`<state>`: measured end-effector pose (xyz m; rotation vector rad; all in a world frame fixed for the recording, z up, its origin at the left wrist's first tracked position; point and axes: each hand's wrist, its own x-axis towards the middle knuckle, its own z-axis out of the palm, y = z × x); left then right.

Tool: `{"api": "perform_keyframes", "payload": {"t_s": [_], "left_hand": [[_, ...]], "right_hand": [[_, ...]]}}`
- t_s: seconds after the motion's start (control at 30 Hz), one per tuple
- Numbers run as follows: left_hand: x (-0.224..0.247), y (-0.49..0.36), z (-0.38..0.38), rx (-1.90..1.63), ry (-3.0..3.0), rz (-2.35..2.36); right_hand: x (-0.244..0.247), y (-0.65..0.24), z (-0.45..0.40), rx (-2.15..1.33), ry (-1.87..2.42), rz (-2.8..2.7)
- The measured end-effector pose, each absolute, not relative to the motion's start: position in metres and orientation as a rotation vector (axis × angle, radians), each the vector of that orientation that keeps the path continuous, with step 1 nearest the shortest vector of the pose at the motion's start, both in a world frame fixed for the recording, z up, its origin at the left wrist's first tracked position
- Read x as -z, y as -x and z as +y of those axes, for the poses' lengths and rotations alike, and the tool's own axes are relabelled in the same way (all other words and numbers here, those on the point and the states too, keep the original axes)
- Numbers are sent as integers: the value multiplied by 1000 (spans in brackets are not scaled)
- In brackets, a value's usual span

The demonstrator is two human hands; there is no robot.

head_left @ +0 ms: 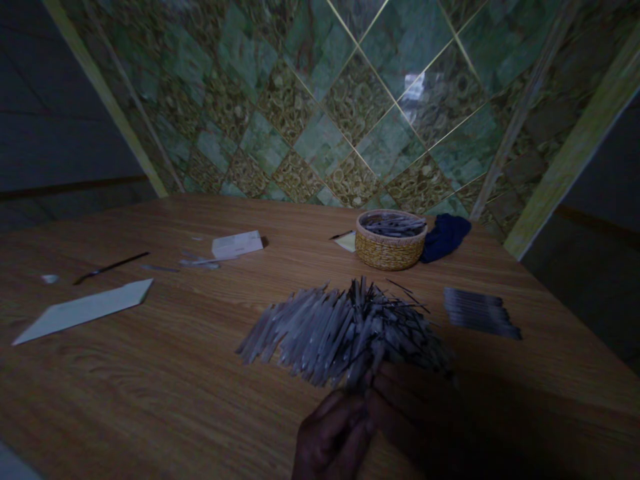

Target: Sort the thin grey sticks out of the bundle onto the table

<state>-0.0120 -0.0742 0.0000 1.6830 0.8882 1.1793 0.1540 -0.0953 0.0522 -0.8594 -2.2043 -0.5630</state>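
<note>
My left hand is closed in a pinch at the bottom middle, close against my right hand, which lies in deep shadow. The fingers of both hands meet around something small and dark that I cannot make out. Just beyond them spreads a heap of thin translucent sleeves, with many slim black sticks mixed in on its right side. To the right of the heap lies a neat row of filled sleeves, side by side with dark ends.
A woven basket full of similar sticks stands behind the heap, beside a dark blue cloth. Leftward on the wooden table are a white box, a pale flat strip and a thin dark brush-like stick. A tiled wall rises behind.
</note>
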Motion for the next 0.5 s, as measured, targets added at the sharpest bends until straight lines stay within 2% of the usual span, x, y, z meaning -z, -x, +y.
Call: {"api": "perform_keyframes", "payload": {"t_s": [0.07, 0.1, 0.3, 0.4, 0.5], "left_hand": [[-7, 17, -73, -1117, -1737, 865], [-8, 18, -72, -1194, -1713, 910], [-5, 19, -72, -1439, -1619, 1108], [-6, 19, -71, -1483, -1593, 1136], [-7, 19, -71, -1487, -1577, 1159]], "right_hand": [[-50, -156, -96, 500, 811, -2198], [-49, -158, -95, 465, 840, -2190], [-38, -170, -78, 248, 1316, -2255], [-29, -169, -69, -28, 1619, -2422], [-18, -167, -65, -270, 1696, -2516]]}}
